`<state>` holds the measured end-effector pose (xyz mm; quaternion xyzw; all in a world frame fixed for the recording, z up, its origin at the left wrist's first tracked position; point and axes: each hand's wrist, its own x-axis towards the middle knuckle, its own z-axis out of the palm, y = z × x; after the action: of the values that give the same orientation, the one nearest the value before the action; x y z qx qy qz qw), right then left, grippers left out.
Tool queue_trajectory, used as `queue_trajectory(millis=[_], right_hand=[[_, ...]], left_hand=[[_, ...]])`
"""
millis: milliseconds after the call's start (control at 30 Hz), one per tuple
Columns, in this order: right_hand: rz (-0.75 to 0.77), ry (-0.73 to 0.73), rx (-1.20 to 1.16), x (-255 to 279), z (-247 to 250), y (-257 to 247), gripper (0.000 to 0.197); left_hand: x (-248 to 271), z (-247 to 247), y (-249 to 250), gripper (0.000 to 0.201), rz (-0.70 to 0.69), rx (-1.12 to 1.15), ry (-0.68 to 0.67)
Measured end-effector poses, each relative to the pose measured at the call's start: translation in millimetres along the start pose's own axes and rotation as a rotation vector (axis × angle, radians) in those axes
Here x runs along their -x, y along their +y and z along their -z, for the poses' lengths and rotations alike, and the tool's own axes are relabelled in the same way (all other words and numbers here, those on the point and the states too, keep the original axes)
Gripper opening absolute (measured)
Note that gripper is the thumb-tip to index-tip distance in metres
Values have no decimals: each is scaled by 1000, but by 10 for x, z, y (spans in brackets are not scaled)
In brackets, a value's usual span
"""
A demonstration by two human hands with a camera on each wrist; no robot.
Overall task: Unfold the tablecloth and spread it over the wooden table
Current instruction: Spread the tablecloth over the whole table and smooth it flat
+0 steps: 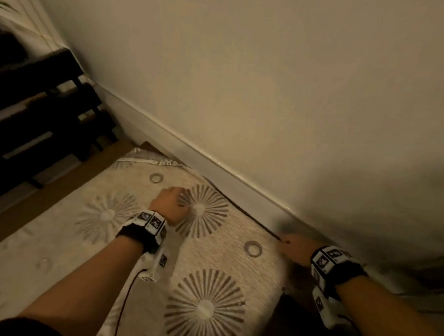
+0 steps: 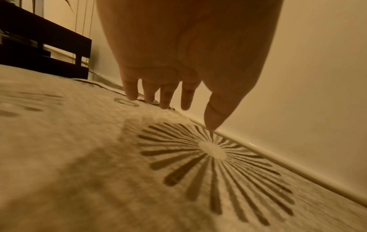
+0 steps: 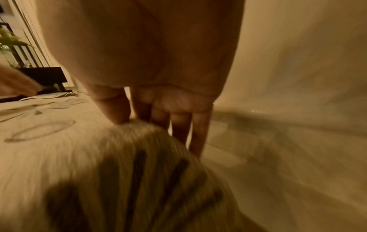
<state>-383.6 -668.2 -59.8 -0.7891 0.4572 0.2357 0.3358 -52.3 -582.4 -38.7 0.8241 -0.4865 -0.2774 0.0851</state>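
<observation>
Along the tabletop's wall-side edge, the right hand (image 1: pixel 294 247) is pinching the tablecloth (image 1: pixel 226 248); the left hand (image 1: pixel 168 203), fingers (image 2: pixel 166 97) extended, is hovering over it.

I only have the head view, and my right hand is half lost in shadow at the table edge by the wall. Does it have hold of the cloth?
Observer: It looks so, though the right wrist view is blurred. The right hand has its thumb on top of the tablecloth and its fingers down over the edge.
Operator: And the left hand, gripping or flat?
Observer: Not gripping. In the left wrist view the left hand has straight fingers, and only the thumb tip meets the cloth beside the starburst.
</observation>
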Motion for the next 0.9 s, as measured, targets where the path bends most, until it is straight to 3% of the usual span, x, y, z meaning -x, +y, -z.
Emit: queue_trajectory(millis=[100, 200, 400, 633, 700, 767, 833, 900], right_hand=[[-116, -49, 274, -147, 170, -202, 46], [-71, -4, 421, -280, 372, -644, 50], [224, 85, 316, -554, 643, -2031, 35], [561, 213, 177, -1514, 866, -2758, 35], [556, 267, 114, -1913, 947, -2793, 35], [532, 231, 25, -2258, 954, -2786, 44], [512, 145, -27, -2325, 925, -2832, 51], [482, 145, 3, -2379, 927, -2832, 46]], left_hand=[[235, 206, -297, 61, 57, 0, -45], [366, 395, -607, 52, 110, 56, 46], [498, 646, -879, 45, 120, 150, 93], [92, 704, -943, 32, 203, 307, 242], [-72, 665, -901, 25, 244, 428, 319], [-237, 628, -854, 23, 301, 581, 366], [-380, 605, -822, 28, 346, 716, 384], [-531, 606, -804, 45, 346, 718, 371]])
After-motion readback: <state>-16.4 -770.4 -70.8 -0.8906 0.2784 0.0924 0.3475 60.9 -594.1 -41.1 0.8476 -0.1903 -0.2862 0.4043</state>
